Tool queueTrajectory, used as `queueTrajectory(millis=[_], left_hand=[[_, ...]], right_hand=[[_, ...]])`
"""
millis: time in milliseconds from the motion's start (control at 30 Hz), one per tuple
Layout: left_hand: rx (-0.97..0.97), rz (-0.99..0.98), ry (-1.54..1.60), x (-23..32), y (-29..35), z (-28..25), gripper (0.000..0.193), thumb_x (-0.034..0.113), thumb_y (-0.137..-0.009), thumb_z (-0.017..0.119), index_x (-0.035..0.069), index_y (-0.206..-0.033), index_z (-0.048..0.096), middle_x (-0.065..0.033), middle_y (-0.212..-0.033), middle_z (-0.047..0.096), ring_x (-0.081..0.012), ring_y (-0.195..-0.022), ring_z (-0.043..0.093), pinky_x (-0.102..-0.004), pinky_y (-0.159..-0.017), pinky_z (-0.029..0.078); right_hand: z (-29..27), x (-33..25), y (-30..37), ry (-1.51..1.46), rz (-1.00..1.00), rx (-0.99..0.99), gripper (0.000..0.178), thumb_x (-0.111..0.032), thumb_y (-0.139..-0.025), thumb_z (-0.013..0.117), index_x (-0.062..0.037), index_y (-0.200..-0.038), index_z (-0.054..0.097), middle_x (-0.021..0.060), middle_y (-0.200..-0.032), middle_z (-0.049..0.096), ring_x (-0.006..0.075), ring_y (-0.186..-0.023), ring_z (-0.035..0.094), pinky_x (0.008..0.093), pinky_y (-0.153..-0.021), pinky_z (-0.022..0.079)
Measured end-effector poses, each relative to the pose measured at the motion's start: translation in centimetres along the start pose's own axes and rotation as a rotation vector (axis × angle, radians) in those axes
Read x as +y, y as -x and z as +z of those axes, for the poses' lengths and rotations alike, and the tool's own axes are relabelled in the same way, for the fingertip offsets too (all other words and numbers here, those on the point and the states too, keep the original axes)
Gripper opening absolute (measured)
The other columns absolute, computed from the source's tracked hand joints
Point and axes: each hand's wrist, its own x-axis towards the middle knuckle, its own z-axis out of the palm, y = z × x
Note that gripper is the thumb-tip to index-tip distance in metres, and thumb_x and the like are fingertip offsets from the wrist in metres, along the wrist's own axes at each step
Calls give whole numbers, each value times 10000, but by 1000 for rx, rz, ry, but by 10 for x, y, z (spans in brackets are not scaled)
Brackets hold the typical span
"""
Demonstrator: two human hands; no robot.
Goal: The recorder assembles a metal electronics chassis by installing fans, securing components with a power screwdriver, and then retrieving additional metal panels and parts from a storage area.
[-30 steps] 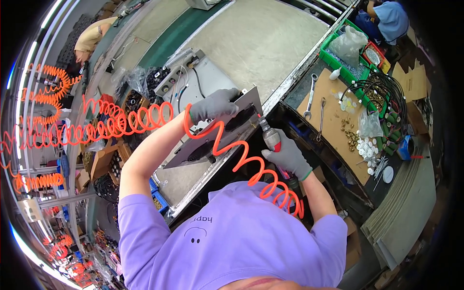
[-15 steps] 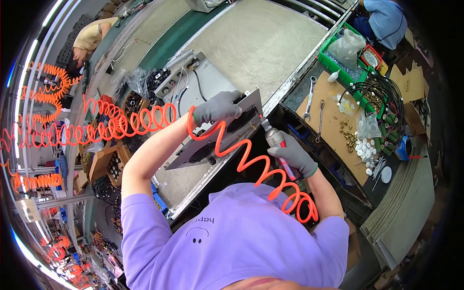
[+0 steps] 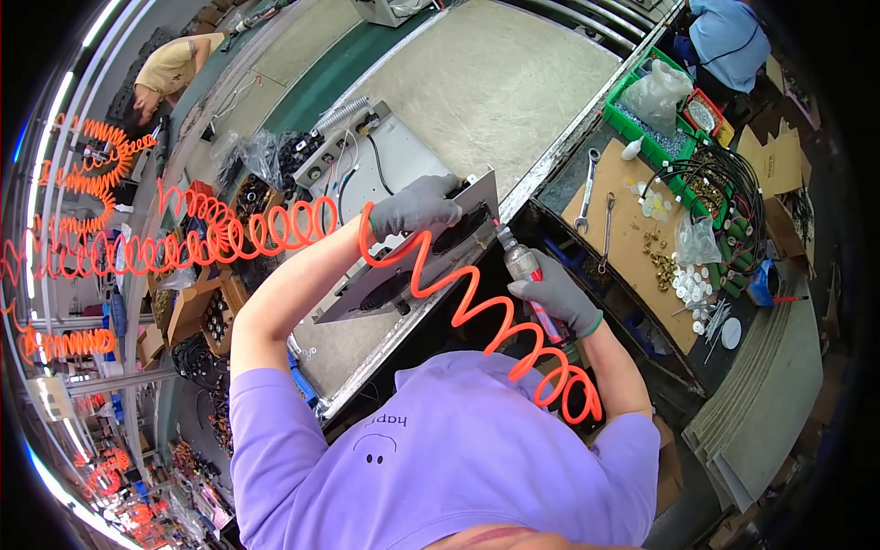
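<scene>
My gloved left hand (image 3: pixel 417 207) grips the upper edge of a dark grey metal panel (image 3: pixel 423 260), which stands tilted above the bench edge. Two dark round openings or fittings show in the panel. In my gloved right hand (image 3: pixel 561 298) is a red and silver air screwdriver (image 3: pixel 524 263), its tip pointing at the panel's right edge; I cannot tell whether it touches. An orange coiled air hose (image 3: pixel 463 291) runs across my left forearm towards the tool's rear end. Behind the panel lies an open grey metal housing (image 3: pixel 385 151) with wires and knobs.
To the right, a side table bears a cardboard sheet (image 3: pixel 632 247) with two wrenches (image 3: pixel 588 188), brass fittings (image 3: pixel 662 266) and white caps. Green bins (image 3: pixel 649 128) of small parts stand behind it. A metal-topped bench (image 3: pixel 495 82) stretches ahead. Co-workers are at far left and far right.
Almost nothing differs. The panel and my left hand have shifted very slightly to the right; my right hand keeps the tool in nearly the same place.
</scene>
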Motion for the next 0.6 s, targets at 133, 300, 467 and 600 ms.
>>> queueTrajectory(millis=[133,300,467,600], left_hand=[[-3,-7,-29,0,-1,0,567,284,-647,556,-83,-1078,517,-272,-913,592,-363,-869,576,-394,-768,434],[-11,-8,-18,-1,-1,0,563,293,-644,558,-81,-1065,525,-272,-909,591,-370,-867,574,-394,-763,435],[-8,-24,-20,1,0,-1,556,292,-643,554,-81,-1056,531,-271,-906,593,-371,-863,575,-396,-761,436],[-6,-28,-32,2,0,-1,553,288,-640,555,-81,-1051,533,-267,-895,597,-372,-859,577,-398,-761,439]], right_hand=[[1,-3,1,-5,2,6,403,-185,-715,664,-28,-1034,472,27,-762,499,92,-603,499,254,-542,455],[0,2,-2,35,-54,25,404,-188,-711,667,-32,-1032,477,28,-775,497,91,-619,491,254,-555,449],[2,-5,-1,11,6,10,383,-185,-707,671,-39,-1004,479,21,-772,485,92,-631,481,261,-561,445],[0,0,-3,43,-48,25,381,-184,-708,671,-39,-1002,477,20,-768,484,92,-630,482,263,-559,445]])
